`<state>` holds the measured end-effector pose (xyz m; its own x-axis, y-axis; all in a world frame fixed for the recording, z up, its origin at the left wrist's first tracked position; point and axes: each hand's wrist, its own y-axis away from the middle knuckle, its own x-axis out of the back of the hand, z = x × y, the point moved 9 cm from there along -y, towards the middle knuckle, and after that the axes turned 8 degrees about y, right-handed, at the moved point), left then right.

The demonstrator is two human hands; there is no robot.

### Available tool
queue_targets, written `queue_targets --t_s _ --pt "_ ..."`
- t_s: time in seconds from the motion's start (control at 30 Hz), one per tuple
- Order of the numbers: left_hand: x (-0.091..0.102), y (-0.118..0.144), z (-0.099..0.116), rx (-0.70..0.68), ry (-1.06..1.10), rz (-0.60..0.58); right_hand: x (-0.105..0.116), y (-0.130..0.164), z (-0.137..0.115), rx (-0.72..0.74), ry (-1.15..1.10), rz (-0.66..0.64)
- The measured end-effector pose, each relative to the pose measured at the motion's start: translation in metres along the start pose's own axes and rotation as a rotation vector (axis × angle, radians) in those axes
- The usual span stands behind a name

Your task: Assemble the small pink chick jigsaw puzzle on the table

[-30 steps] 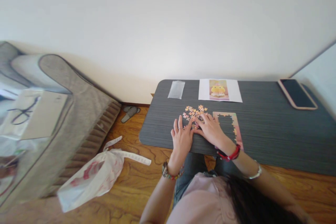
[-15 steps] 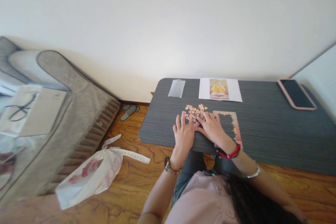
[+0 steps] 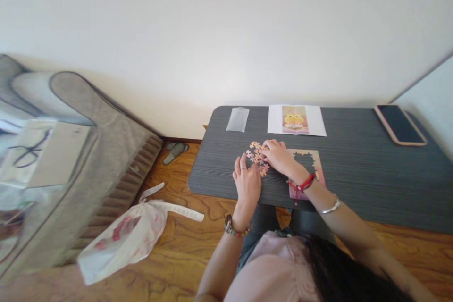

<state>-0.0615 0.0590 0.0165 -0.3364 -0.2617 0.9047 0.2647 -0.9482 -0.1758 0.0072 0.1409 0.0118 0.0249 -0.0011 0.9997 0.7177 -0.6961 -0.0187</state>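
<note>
Loose jigsaw pieces in orange, yellow and pink lie heaped on the dark table. Against the near left side of that heap rests my left hand, palm down, fingers apart and slightly bent. My right hand reaches over the heap's right side, its fingers stretched out and touching pieces; no held piece shows. Partly under my right wrist is a jigsaw frame with joined border pieces and a dark middle; its left side is partly hidden. Behind lies a white sheet with a printed yellow character picture.
A clear plastic sleeve lies at the table's back left. A phone in a pink case is at the far right. Left of the table are a grey sofa, a slipper and a white plastic bag on the wooden floor.
My right hand has moved up and slightly left over the heap, shifting pieces leftward. My left hand has dropped a little, its fingers more bent. More of the frame's lower edge shows.
</note>
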Motion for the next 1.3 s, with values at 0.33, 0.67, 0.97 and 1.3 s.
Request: queue_targets --t_s 0.33,0.67,0.97,1.3 --pt "0.004 -0.015 0.000 -0.048 0.146 0.073 0.007 0.013 0.005 -0.064 -0.128 0.126" --pt "0.011 -0.018 -0.001 -0.117 0.468 0.110 0.024 0.037 0.018 -0.107 -0.521 0.267" --pt "0.027 -0.022 0.021 -0.292 0.430 -0.047 0.042 0.043 0.012 -0.015 -0.559 0.236" --pt "0.029 -0.003 0.015 -0.133 0.644 0.187 0.026 0.062 0.037 -0.481 -1.111 0.433"
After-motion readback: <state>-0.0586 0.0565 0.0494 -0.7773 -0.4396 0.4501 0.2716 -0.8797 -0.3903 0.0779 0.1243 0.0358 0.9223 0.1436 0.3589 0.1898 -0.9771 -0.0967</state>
